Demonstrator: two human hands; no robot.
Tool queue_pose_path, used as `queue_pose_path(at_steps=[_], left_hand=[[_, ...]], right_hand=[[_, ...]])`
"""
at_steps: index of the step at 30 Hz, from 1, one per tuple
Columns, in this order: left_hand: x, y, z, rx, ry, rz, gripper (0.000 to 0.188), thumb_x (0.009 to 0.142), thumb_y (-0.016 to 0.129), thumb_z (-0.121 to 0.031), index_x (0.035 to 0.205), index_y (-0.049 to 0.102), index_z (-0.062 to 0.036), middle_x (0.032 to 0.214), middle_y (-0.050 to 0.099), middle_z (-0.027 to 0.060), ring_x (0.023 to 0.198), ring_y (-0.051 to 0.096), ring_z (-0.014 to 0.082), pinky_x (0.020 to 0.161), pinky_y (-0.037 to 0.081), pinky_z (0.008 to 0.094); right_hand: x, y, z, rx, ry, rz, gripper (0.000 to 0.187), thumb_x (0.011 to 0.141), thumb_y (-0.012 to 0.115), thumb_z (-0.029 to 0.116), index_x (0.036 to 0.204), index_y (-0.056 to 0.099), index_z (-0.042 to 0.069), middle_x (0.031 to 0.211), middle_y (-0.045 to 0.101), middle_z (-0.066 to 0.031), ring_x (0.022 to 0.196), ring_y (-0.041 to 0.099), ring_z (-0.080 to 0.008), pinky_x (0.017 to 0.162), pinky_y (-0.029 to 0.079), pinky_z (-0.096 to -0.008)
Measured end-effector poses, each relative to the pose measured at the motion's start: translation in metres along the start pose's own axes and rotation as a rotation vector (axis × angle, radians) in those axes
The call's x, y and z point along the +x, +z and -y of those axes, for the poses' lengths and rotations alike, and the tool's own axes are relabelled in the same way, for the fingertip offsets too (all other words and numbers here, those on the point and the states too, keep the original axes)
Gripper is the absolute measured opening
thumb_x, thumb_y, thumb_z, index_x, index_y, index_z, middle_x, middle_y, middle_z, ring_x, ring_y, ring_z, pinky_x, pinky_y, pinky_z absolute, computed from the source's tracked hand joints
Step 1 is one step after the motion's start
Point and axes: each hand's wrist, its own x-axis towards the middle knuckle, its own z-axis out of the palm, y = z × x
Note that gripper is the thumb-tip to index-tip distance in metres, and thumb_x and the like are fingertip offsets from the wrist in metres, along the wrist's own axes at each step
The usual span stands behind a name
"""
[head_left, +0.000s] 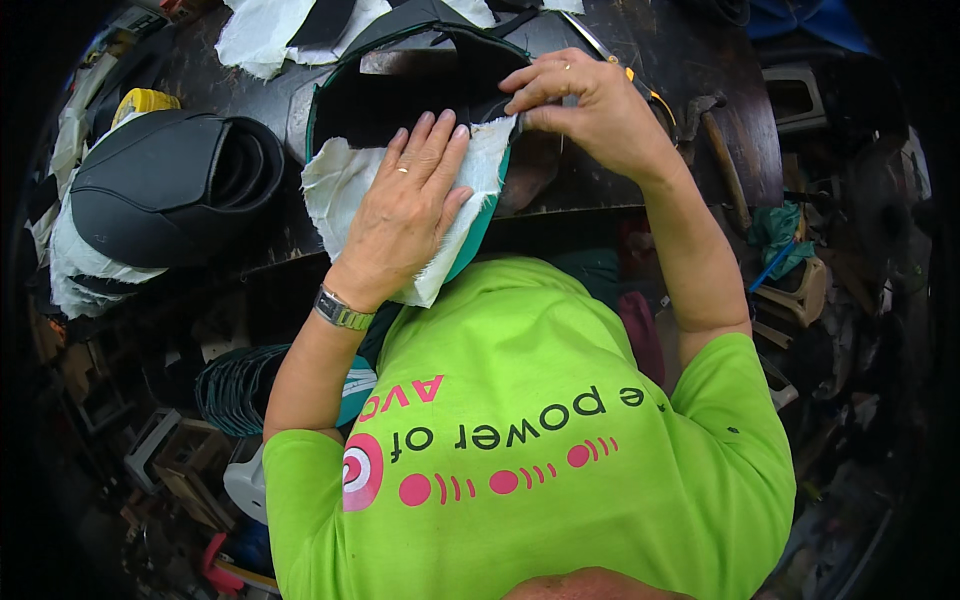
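Note:
In front of me, an open, curved black shoe upper (390, 105) with a green edge lies at the table's near edge. A frayed white cloth (335, 190) covers its near part and hangs over the edge. My left hand (410, 185) lies flat on this cloth, fingers stretched out and pointing away. At the cloth's far right corner, my right hand (590, 105) has thumb and fingers pinched together on the rim of the upper. What exactly sits between those fingertips is partly hidden. A green sheet (482, 235) shows beneath the cloth's right side.
Left of my hands stands a rolled stack of black shoe uppers (150, 185) on white cloth, with a yellow roll (145, 102) behind it. A hammer (725, 165) and a yellow-and-black-handled tool (655, 95) lie at right. Below the table are stacked green-edged pieces (235, 390) and stools.

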Motion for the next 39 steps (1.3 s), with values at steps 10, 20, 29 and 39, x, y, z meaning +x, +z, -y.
queue_pose_path(at_steps=[10, 20, 29, 39], left_hand=[[-0.001, 0.002, -0.003, 0.039, -0.001, 0.036, 0.061, 0.100, 0.063, -0.020, 0.154, 0.043, -0.0032, 0.160, 0.042, 0.0196, 0.148, 0.039, 0.0361, 0.123, 0.030, 0.0489], [-0.001, -0.001, -0.001, -0.005, 0.013, 0.083, 0.071, 0.092, 0.062, -0.011, 0.159, 0.037, -0.0047, 0.165, 0.034, 0.0177, 0.153, 0.033, 0.0340, 0.126, 0.025, 0.0482], [-0.002, -0.002, 0.000, 0.075, 0.043, 0.110, 0.063, 0.101, 0.058, -0.026, 0.157, 0.038, -0.0024, 0.164, 0.034, 0.0217, 0.152, 0.033, 0.0353, 0.126, 0.023, 0.0494], [-0.004, -0.001, -0.002, 0.146, 0.047, 0.142, 0.055, 0.105, 0.054, -0.033, 0.155, 0.045, -0.0112, 0.166, 0.032, 0.0167, 0.154, 0.031, 0.0320, 0.127, 0.021, 0.0478]], right_hand=[[0.017, -0.001, 0.018, -0.007, 0.081, -0.032, 0.017, 0.093, 0.071, 0.007, 0.109, 0.074, 0.002, 0.102, 0.075, -0.0082, 0.094, 0.070, -0.0179, 0.084, 0.055, -0.0308], [0.002, 0.003, 0.007, -0.190, -0.053, 0.001, 0.007, 0.087, 0.075, 0.007, 0.094, 0.075, 0.005, 0.096, 0.074, -0.0067, 0.094, 0.069, -0.0251, 0.089, 0.051, -0.0409], [0.009, 0.020, 0.008, -0.314, -0.154, -0.152, 0.014, 0.087, 0.074, 0.014, 0.101, 0.076, 0.011, 0.091, 0.072, -0.0064, 0.093, 0.065, -0.0259, 0.089, 0.047, -0.0407], [0.004, 0.038, -0.001, -0.540, -0.151, -0.249, 0.016, 0.082, 0.074, 0.013, 0.097, 0.078, 0.012, 0.097, 0.074, -0.0039, 0.094, 0.066, -0.0251, 0.089, 0.047, -0.0409]])
